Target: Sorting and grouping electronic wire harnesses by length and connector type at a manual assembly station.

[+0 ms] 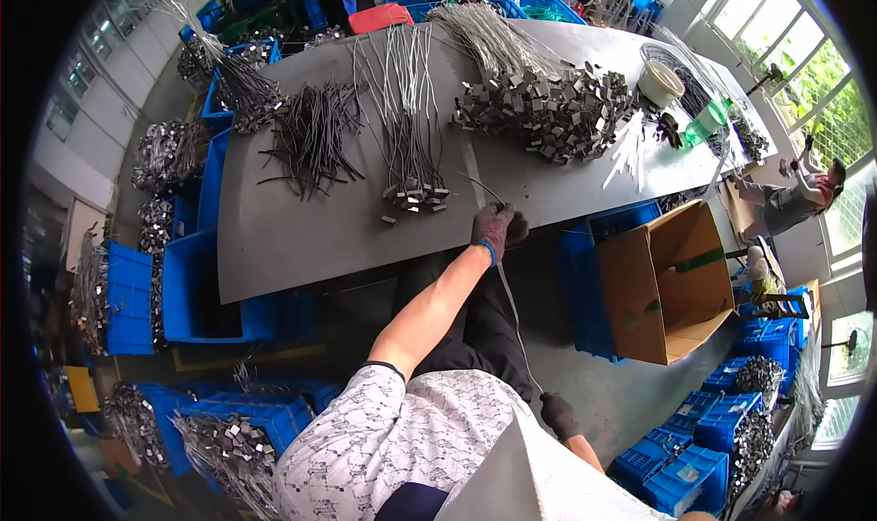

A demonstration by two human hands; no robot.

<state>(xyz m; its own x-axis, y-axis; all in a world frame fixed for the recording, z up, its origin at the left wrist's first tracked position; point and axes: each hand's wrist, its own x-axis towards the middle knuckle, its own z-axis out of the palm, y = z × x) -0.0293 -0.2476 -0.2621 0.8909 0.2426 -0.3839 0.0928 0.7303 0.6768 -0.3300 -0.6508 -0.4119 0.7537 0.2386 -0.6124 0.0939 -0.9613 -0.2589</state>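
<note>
My left hand (499, 228), in a dark work glove with a blue cuff, is closed at the near edge of the grey metal table (274, 238). A thin grey wire (517, 327) runs through its fingers, and a short curved end sticks out above them onto the table. Lower down, my right hand (559, 416), also gloved, is closed on the other stretch of the wire, away from the table. Left of my left hand lies a bundle of silvery wires (411, 123) with small metal blocks on their near ends. Beside it is a heap of dark strands (322, 132).
A large pile of metal blocks (557, 114) with wires covers the table's far middle. White sticks (628, 151), a pale tub (660, 83) and a green bottle (707, 123) sit to the right. An open cardboard box (635, 292) and blue crates (196, 288) flank me. Another person (804, 201) is far right.
</note>
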